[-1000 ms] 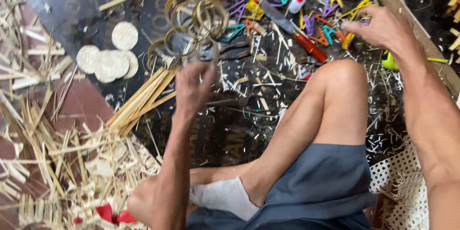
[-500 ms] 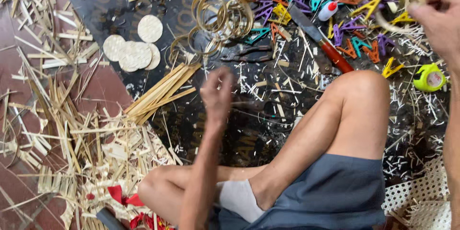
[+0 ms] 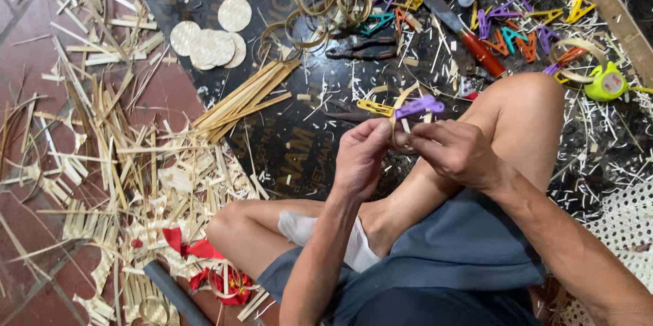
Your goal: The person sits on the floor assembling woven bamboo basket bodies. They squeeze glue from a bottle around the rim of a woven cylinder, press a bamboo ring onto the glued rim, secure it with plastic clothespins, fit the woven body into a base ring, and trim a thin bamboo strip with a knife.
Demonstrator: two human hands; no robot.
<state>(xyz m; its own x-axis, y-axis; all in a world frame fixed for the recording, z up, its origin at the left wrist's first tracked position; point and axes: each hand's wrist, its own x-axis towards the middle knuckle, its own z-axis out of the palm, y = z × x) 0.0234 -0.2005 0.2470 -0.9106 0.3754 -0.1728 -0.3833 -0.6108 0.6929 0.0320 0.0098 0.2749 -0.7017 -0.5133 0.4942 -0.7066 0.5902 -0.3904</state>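
Pinching bamboo strip (image 3: 398, 137): left hand (image 3: 360, 159); right hand (image 3: 459, 152); purple clip (image 3: 420, 106) attached.

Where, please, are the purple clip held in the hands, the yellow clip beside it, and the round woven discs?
purple clip (image 3: 420, 106), head view, on its body.
yellow clip (image 3: 375, 107), head view, on its middle.
round woven discs (image 3: 209, 46), head view, on the middle disc.
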